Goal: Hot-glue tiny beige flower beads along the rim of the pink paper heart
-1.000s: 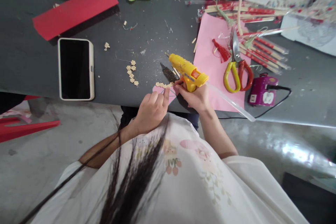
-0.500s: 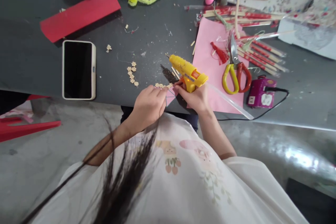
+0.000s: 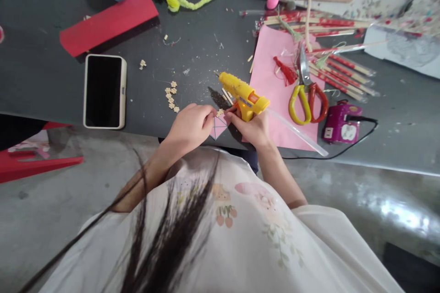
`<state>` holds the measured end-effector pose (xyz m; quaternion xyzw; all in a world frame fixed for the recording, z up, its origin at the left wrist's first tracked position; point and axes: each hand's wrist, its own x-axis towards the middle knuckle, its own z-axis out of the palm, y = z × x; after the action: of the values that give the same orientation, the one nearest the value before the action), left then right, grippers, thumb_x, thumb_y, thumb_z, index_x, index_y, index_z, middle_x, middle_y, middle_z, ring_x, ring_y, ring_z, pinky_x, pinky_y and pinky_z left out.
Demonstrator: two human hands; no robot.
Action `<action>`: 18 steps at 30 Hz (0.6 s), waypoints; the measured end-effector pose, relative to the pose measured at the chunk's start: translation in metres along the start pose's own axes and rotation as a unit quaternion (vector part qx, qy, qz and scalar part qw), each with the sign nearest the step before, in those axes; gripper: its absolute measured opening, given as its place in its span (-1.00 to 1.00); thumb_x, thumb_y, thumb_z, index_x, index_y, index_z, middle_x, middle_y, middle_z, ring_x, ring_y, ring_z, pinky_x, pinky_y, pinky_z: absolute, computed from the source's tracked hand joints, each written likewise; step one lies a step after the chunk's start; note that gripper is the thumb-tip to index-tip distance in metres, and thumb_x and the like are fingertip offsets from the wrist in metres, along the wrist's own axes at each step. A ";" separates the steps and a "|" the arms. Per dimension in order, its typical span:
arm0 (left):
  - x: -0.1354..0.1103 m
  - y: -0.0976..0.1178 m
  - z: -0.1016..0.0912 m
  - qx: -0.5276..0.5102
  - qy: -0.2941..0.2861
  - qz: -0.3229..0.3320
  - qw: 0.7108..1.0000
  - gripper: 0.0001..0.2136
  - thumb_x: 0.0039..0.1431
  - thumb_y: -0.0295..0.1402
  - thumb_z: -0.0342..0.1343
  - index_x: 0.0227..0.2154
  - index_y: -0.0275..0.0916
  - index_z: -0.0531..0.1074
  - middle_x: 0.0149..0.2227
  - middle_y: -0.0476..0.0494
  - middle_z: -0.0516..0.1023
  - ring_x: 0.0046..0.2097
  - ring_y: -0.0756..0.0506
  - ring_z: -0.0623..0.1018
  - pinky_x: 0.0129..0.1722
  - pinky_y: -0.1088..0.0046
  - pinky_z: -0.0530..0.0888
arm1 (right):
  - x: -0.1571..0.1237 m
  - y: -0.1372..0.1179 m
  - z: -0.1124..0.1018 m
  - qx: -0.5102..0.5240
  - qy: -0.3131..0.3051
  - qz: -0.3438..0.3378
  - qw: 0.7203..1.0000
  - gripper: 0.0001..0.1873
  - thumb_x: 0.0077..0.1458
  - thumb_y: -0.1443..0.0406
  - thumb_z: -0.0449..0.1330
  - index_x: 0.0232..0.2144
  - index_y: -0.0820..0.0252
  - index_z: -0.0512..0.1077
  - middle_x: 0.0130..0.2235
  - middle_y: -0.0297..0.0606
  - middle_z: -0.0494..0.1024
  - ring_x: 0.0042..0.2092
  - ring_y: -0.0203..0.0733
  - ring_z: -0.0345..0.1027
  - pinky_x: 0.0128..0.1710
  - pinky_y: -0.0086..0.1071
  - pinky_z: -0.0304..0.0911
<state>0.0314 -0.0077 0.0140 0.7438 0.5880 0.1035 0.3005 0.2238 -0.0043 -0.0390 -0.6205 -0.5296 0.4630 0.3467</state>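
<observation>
A yellow hot glue gun (image 3: 242, 91) is in my right hand (image 3: 256, 127), its nozzle aimed up and left over the table. The thumb of that hand also presses the edge of a small pink paper piece (image 3: 220, 127) crossed by dark lines. My left hand (image 3: 192, 126) is closed at the left edge of this piece, its fingertips partly hidden. Small wooden flowers (image 3: 220, 112) show along the top edge, between the two hands. More wooden flowers (image 3: 171, 96) lie in a curved row on the table, left of the glue gun.
A phone (image 3: 105, 91) and a red folded strip (image 3: 109, 24) lie to the left. On the right, scissors (image 3: 305, 96) and a red tassel (image 3: 286, 72) rest on pink paper (image 3: 268, 55). Beyond are a purple power box (image 3: 343, 122) with a cable and wrapped sticks (image 3: 338, 78).
My left hand has shifted slightly left and turned, so more of the lined pink piece shows and fewer flowers beside it. My right hand keeps the glue gun almost in place.
</observation>
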 end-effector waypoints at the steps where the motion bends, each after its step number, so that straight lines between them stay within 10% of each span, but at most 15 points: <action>1: 0.000 -0.001 0.000 -0.025 0.007 -0.007 1.000 -0.75 0.30 -0.40 -0.03 -0.21 -0.22 0.59 -0.30 -0.13 0.63 -0.20 -0.14 0.53 -0.19 0.35 0.39 | 0.000 -0.002 0.000 -0.001 -0.004 0.002 1.000 -0.85 -0.02 0.17 0.31 -0.41 0.09 0.48 -0.42 -0.40 0.57 -0.38 -0.26 0.46 -0.38 -0.37 0.43; 5: 0.000 -0.003 0.001 -0.245 0.048 -0.058 0.967 -0.80 0.26 -0.36 0.04 -0.27 -0.22 0.58 -0.29 -0.08 0.63 -0.28 -0.04 0.54 -0.25 0.44 0.40 | -0.001 -0.010 -0.002 -0.016 -0.004 0.005 1.000 -0.87 -0.03 0.18 0.30 -0.44 0.10 0.49 -0.47 -0.42 0.54 -0.44 -0.30 0.40 -0.46 -0.41 0.38; 11: -0.003 0.003 -0.010 -0.626 0.034 -0.137 0.767 -0.90 0.13 -0.40 0.17 -0.41 -0.26 0.58 -0.68 0.14 0.15 -0.58 0.10 0.19 -0.52 0.55 0.20 | -0.002 -0.018 -0.004 -0.019 0.011 -0.005 1.000 -0.85 -0.05 0.17 0.31 -0.47 0.08 0.47 -0.48 -0.44 0.53 -0.43 -0.29 0.39 -0.40 -0.36 0.43; 18: -0.013 0.011 -0.027 -0.745 -0.036 -0.151 0.649 -0.93 0.09 -0.43 0.22 -0.43 -0.30 0.59 -0.66 0.17 -0.01 -0.56 0.11 0.12 -0.53 0.60 0.18 | -0.002 -0.017 -0.003 -0.012 0.021 -0.009 1.000 -0.88 -0.09 0.22 0.31 -0.45 0.07 0.45 -0.47 -0.45 0.53 -0.41 -0.25 0.42 -0.32 -0.27 0.48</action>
<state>0.0235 -0.0123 0.0444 0.1736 0.4063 0.4327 0.7858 0.2204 -0.0024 -0.0222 -0.6297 -0.5333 0.4399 0.3544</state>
